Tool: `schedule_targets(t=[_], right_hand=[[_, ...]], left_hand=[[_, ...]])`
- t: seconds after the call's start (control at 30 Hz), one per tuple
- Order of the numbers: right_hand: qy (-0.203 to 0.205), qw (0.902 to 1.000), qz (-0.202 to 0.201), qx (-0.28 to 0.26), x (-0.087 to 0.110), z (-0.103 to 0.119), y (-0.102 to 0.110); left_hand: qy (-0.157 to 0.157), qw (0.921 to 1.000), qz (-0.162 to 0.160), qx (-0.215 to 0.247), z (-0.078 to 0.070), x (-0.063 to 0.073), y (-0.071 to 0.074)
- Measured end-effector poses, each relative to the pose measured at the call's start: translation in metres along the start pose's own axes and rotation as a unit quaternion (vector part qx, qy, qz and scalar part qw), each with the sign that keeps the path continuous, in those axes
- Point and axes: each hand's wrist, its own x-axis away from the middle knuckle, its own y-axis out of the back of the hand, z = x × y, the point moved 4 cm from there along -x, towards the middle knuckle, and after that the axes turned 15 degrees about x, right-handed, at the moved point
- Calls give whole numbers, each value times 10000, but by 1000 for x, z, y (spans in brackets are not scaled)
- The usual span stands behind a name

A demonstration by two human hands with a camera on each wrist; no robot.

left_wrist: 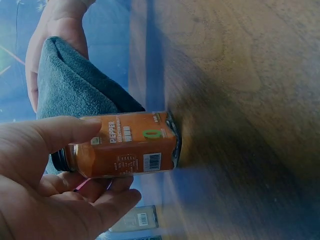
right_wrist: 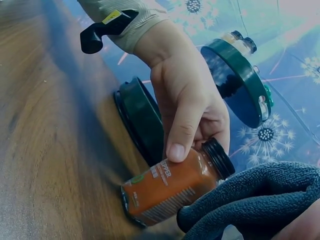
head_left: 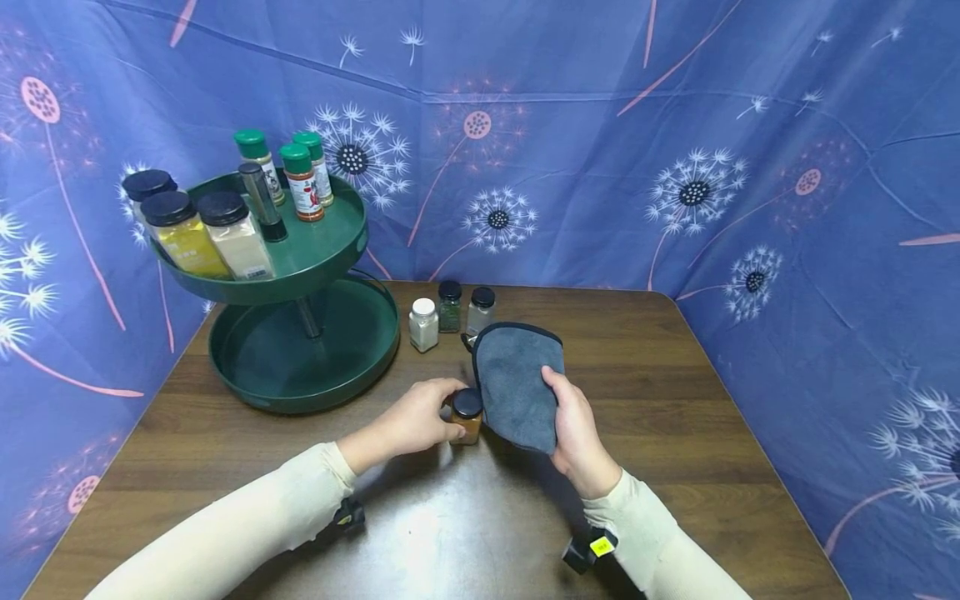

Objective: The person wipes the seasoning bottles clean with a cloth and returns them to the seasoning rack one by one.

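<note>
My left hand (head_left: pixel 411 421) grips a small pepper jar (left_wrist: pixel 131 142) with orange powder and a black lid, thumb on one side and fingers on the other. The jar stands upright, its base right at the tabletop. A folded grey-blue cloth (head_left: pixel 517 385) with dark edging is in my right hand (head_left: pixel 581 437), the thumb lying over its near face. In the right wrist view, a fold of the cloth (right_wrist: pixel 260 195) overlaps the jar beside its lid. The right-hand fingers behind the cloth are hidden in the head view.
A two-tier green turntable rack (head_left: pixel 300 396) stands at the left, jars and shakers on its upper tier (head_left: pixel 315 258). Behind the cloth are a white-lidded jar (head_left: pixel 423 325) and two black-lidded jars (head_left: pixel 449 307). A blue patterned curtain (head_left: pixel 585 167) surrounds the wooden table (head_left: pixel 645 500).
</note>
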Motion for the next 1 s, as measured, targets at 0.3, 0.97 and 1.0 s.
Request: schedule_targets(t=[0.3,0.97,1.0], right_hand=[[50,10000,44,16,3,-1,-1],[59,9995,-233,199,3,3,-2],[87,9995,-218,194,3,4,-2]], left_hand=[[172,9993,203,248,5,6,-4],[668,9927,-909,-423,-6,8,-15],[637,9931,-891,-422,-7,7,-14]])
